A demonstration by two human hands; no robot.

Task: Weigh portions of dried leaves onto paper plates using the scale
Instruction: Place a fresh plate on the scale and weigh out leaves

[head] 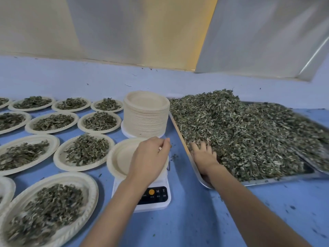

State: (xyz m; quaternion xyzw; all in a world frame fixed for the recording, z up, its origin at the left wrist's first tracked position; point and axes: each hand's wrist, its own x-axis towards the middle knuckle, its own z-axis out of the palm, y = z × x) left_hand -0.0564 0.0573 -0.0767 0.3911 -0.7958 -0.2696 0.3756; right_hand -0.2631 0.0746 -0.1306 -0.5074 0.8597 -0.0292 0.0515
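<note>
An empty paper plate (122,155) sits on the white digital scale (156,196) at the front centre. My left hand (151,157) hovers over the plate's right rim with fingers curled and thumb near the index finger; whether it holds the rim is hidden. A big heap of dried leaves (231,132) fills a metal tray (258,182) on the right. My right hand (204,155) lies palm down at the tray's near left corner, its fingers spread and pushed into the leaves.
A tall stack of empty paper plates (146,118) stands behind the scale. Several plates with leaf portions (85,152) cover the blue table (195,220) to the left. A second tray edge (313,163) shows at far right. Leaf crumbs dot the table.
</note>
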